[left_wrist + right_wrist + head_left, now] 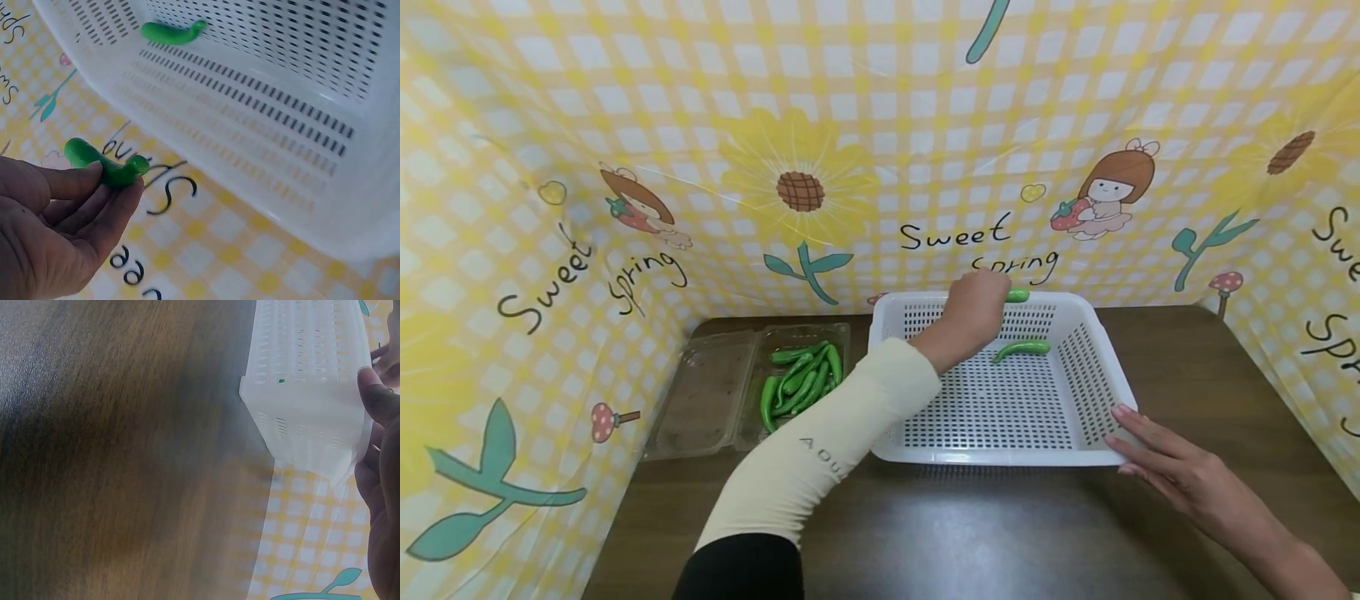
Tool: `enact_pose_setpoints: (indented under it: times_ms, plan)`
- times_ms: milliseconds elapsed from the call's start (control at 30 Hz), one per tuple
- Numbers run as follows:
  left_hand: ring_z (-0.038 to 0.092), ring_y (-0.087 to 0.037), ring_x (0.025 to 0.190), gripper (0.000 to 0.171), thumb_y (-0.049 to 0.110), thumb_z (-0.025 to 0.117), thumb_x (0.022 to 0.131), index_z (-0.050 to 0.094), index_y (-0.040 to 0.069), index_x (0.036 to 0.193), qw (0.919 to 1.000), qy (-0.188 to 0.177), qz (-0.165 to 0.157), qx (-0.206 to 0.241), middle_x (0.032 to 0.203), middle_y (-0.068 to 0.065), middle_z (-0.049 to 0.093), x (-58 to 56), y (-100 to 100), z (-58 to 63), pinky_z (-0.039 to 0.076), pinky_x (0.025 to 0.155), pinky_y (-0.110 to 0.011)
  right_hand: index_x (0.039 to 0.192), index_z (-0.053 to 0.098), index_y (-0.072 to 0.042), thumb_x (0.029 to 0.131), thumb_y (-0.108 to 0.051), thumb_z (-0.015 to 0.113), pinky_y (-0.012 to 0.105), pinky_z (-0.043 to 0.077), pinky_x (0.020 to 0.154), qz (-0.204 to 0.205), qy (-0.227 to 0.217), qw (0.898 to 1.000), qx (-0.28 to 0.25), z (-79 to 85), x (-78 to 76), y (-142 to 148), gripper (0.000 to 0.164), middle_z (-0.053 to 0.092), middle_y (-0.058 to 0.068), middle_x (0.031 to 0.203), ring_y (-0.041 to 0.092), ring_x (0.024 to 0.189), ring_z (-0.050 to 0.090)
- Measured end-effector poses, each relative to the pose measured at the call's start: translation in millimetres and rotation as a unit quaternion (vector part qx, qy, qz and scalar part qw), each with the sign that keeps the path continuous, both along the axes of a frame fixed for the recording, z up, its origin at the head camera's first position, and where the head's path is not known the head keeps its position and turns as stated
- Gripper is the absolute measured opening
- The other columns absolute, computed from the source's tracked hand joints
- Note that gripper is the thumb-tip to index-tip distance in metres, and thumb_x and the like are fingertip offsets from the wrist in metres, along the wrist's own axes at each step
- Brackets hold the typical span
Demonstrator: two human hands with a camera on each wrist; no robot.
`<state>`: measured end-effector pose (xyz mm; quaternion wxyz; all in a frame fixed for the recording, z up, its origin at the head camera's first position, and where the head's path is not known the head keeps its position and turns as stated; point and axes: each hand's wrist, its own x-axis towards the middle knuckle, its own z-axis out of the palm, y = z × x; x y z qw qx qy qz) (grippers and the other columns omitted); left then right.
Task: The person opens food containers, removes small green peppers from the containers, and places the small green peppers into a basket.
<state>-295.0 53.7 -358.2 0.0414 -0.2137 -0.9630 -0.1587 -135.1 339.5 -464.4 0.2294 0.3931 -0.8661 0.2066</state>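
My left hand (69, 206) pinches a green chili pepper (103, 164) between thumb and fingers. In the head view that hand (973, 312) is over the far side of a white perforated plastic basket (992, 457), with one end of the pepper (1018, 296) showing past it. Another curved green chili pepper (1026, 347) lies inside the basket, toward the back. At the basket's near right corner, my right hand (1187, 467) holds the rim, its thumb (370, 377) against the outside in the right wrist view.
Left of the basket stands a clear plastic box (846, 337) with several green chili peppers (805, 379) inside, its lid (700, 400) folded open to the left. All sit on a dark wooden table (970, 533). Yellow checked cloth (887, 167) rises behind and at both sides.
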Motion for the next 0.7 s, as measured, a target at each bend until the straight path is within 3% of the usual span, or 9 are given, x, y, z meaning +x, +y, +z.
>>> enact_pose_setpoints:
  times_ms: [167, 300, 500, 700]
  plan:
    - [0.055, -0.011, 0.068, 0.017, -0.002, 0.051, 0.093, 0.063, 0.011, 0.094, 0.9968, -0.075, 0.009, 0.025, 0.081, 0.001, 0.06, -4.2, 24, -2.8, 0.046, 0.056, -0.019, 0.119, 0.068, -0.007, 0.099, -0.043, 0.043, 0.005, 0.031, 0.103, 0.0, 0.001, 1.0, -0.003, -1.1, -0.1, 0, 0.048, 0.056, 0.019, 0.135, 0.013, 0.136, 0.043]
    - [0.057, -0.009, 0.072, 0.015, 0.003, 0.055, 0.093, 0.064, 0.013, 0.099, 0.9949, -0.1, 0.012, -0.004, 0.085, 0.002, 0.062, -9.7, 40, -12.3, 0.047, 0.061, -0.018, 0.118, 0.069, -0.008, 0.099, -0.043, 0.043, 0.005, 0.031, 0.103, -0.001, 0.007, 1.0, 0.001, -1.2, -0.9, 0, 0.048, 0.056, 0.018, 0.134, 0.011, 0.135, 0.043]
    - [0.056, -0.009, 0.071, 0.004, 0.013, 0.062, 0.092, 0.06, 0.016, 0.093, 0.9923, -0.123, -0.005, -0.015, 0.084, 0.004, 0.061, -13.7, 58, -42.3, 0.046, 0.063, -0.02, 0.118, 0.069, -0.009, 0.1, -0.043, 0.042, 0.006, 0.031, 0.103, -0.001, 0.01, 1.0, 0.01, 0.1, -2.0, 1, 0.047, 0.057, 0.018, 0.134, 0.012, 0.135, 0.044]
    - [0.055, -0.009, 0.072, 0.014, 0.006, 0.064, 0.089, 0.058, 0.019, 0.091, 0.9906, -0.132, -0.01, -0.033, 0.084, 0.005, 0.06, -8.1, 74, -68.2, 0.045, 0.063, -0.019, 0.118, 0.069, -0.009, 0.099, -0.043, 0.042, 0.006, 0.031, 0.103, -0.001, 0.005, 1.0, 0.01, 0.6, -1.4, 0, 0.047, 0.056, 0.018, 0.134, 0.013, 0.135, 0.044]
